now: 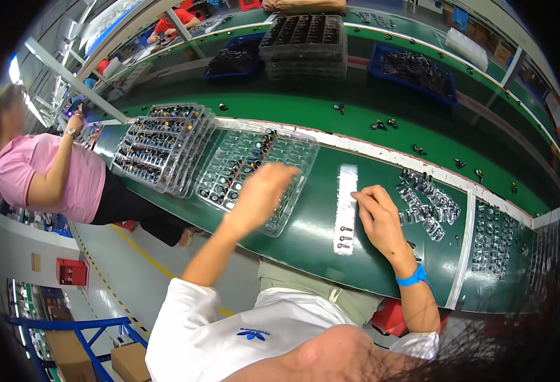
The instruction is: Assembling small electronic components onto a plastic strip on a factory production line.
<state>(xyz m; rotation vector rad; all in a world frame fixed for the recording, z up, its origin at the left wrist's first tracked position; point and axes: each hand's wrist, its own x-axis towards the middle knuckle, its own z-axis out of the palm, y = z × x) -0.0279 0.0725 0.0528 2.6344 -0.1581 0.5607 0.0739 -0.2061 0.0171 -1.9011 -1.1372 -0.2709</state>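
My left hand (262,196) is over a clear plastic tray (300,148); its fingers are blurred, and anything in them cannot be made out. Part of the tray's pockets hold small black round parts (249,164), some with orange bits. My right hand (382,219), with a blue band at the wrist, has its fingers curled and fingertips together at the right edge of a narrow white strip (346,186). A few small black stem-shaped pieces (343,237) lie in a column at the strip's near end. Beside my right hand are clear plastic strips of small dark parts (429,204).
Left of the tray rises a stack of filled clear trays (165,146). Beyond the white ledge (356,148), a green belt (280,114) carries loose black parts, blue bins (413,70) and stacked trays (302,48). A person in pink (54,169) stands at the left.
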